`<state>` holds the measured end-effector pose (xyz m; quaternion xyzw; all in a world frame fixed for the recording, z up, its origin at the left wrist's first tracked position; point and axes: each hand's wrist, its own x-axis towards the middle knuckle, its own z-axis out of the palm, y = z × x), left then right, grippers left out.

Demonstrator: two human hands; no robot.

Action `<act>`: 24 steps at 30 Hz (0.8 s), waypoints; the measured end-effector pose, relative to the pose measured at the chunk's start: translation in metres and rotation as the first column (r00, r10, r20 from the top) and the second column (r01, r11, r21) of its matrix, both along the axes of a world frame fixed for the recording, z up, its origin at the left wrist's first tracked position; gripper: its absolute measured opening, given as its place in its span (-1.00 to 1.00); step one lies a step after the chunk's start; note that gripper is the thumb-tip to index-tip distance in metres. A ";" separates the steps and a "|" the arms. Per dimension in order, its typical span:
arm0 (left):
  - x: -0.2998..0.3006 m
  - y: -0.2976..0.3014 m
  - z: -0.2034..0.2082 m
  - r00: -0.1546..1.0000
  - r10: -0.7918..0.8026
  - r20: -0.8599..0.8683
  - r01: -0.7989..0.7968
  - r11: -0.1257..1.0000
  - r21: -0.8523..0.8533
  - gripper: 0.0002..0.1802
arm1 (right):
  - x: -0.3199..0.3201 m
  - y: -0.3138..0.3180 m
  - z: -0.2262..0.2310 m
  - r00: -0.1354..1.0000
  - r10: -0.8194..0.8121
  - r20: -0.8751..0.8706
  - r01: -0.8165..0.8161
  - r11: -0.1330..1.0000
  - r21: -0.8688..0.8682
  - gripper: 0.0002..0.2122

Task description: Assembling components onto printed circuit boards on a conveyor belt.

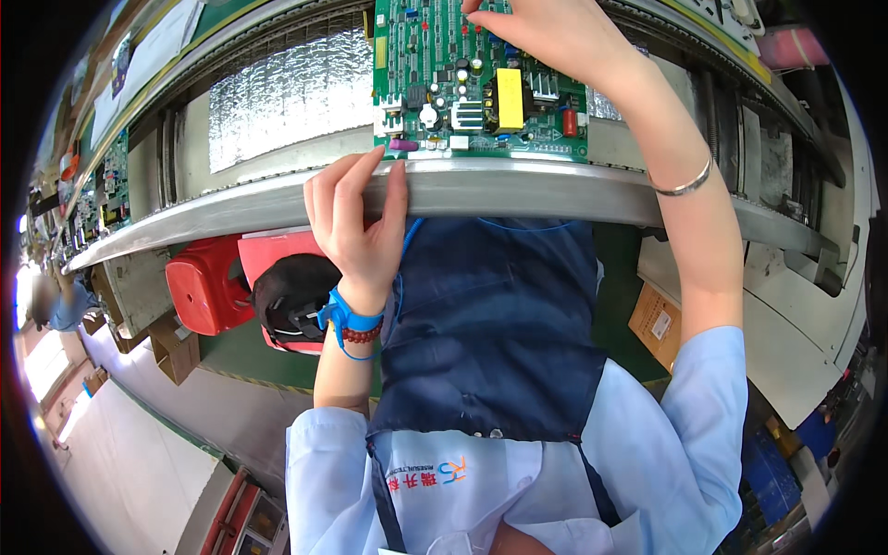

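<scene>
A green circuit board (481,79) lies on the silvery bed of a conveyor line (277,92), its near edge against the curved metal rail (518,190). The left hand (356,222) rests on that rail just below the board's lower left corner, its grip loose and holding nothing, fingertips by a small purple part. The right hand (555,37) reaches over the board's top, fingers pressed down on its parts; whether its grip holds anything cannot be told. A red stool (199,287) stands below.
</scene>
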<state>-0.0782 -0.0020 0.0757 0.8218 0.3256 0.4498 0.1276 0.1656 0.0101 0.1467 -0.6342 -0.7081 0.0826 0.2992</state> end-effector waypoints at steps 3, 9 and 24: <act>-0.003 -0.001 -0.005 0.999 0.014 0.037 -0.014 1.000 -0.008 -0.66 | -0.002 0.007 -0.002 1.000 0.000 0.025 0.002 0.999 -0.043 -0.68; -0.004 -0.002 -0.011 0.992 0.037 0.119 -0.034 0.999 -0.027 -0.71 | -0.002 0.009 -0.002 1.000 0.010 0.020 -0.008 0.994 -0.112 -0.69; -0.003 0.000 -0.015 0.987 0.046 0.155 -0.054 0.997 0.047 -0.73 | -0.006 0.018 0.002 0.999 0.039 0.021 -0.037 0.996 -0.086 -0.73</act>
